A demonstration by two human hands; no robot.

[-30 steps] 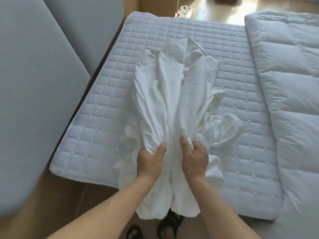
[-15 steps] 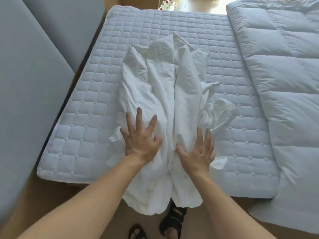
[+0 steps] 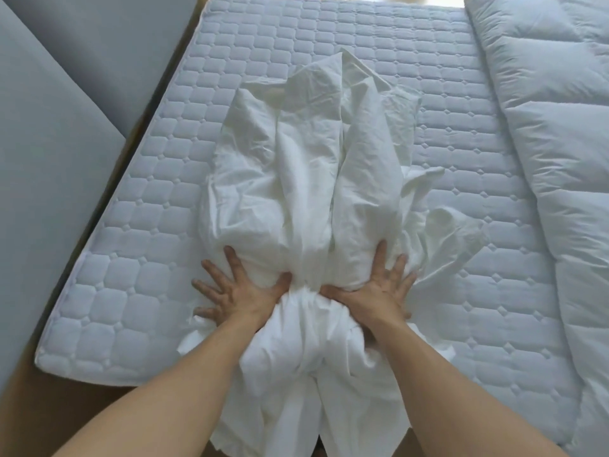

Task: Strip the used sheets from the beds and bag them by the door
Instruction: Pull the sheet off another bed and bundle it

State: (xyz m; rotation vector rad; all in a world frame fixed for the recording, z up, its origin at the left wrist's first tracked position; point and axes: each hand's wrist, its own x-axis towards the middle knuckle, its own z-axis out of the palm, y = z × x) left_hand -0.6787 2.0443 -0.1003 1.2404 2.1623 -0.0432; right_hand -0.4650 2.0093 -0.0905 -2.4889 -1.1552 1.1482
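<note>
In the head view, the crumpled white fabric sheet (image 3: 306, 179) is bunched lengthwise on the quilted white mattress (image 3: 131, 258), its near end draped over the bed's edge beneath the wrists, presumably to be gathered into one bundle for bagging. The left hand (image 3: 240, 293) and the right hand (image 3: 375, 291) are pressed flat on it side by side, fingers spread and straight, nothing gripped. Most of the cloth is heaped just beyond the fingertips.

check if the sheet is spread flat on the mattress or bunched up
Bunched up: the sheet lies gathered in crumpled folds on the bare quilted mattress, one end hanging off.
</note>
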